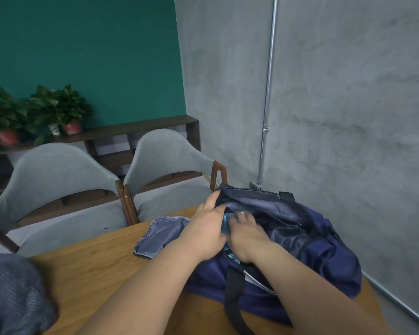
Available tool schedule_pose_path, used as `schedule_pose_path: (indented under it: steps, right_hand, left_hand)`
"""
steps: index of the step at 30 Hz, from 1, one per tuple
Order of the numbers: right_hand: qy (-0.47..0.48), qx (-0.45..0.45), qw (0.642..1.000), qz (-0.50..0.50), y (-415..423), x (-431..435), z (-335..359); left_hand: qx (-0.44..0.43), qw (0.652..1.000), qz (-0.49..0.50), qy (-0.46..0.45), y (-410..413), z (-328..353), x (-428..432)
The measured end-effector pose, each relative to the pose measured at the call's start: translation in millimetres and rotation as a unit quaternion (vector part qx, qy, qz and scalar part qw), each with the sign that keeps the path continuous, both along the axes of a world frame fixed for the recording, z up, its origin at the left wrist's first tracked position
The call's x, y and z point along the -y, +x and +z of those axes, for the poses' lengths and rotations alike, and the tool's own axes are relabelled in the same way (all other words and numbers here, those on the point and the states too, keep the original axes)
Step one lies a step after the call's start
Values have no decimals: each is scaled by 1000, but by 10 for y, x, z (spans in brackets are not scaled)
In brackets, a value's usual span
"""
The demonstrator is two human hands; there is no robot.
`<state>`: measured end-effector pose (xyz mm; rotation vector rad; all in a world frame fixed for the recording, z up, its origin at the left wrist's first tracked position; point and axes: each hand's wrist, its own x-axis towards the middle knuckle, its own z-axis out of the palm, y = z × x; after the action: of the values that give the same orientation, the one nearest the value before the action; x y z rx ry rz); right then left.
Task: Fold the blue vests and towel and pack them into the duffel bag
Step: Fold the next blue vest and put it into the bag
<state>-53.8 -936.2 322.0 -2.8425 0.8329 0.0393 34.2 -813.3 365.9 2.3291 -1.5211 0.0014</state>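
Duffel bag on right of table, long axis far-left to near-right, mouth open under both hands. Left hand fingers straight, touching far rim. Right hand close beside it, flat, pressing light-blue vest inside. Grey-blue cloth lies near left, closer to left hand.

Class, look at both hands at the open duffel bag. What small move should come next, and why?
Probably press the light blue item deeper with the right hand, the left hand holding the duffel bag mouth wide: the item shows just inside the opening, and a folded cloth waits on the table beside it.
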Motion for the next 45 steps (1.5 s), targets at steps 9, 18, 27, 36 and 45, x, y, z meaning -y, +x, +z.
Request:
schedule_pose_path:
  steps: [9, 18, 27, 36, 45]
  right_hand:
    - [89, -5, 995, -48, 4, -35, -649]
    - [15, -116, 993, -25, -19, -100, -129]
    - [-9, -56, 998, 23, -177, -543, 393]
    - [-38, 11, 994, 106, -141, -1422, 595]
    - [-60, 23, 979, 195, -112, -2480, 544]
  left_hand:
    - [1, 1000, -1, 28, -51, -159, -20]
    - [13, 999, 8, 51, -102, 39, -234]
    - [39, 994, 75, 76, -221, 324, -850]
    - [65, 980, 152, 112, -384, 358, -1831]
    - [64, 966, 218, 120, -565, 121, -2904]
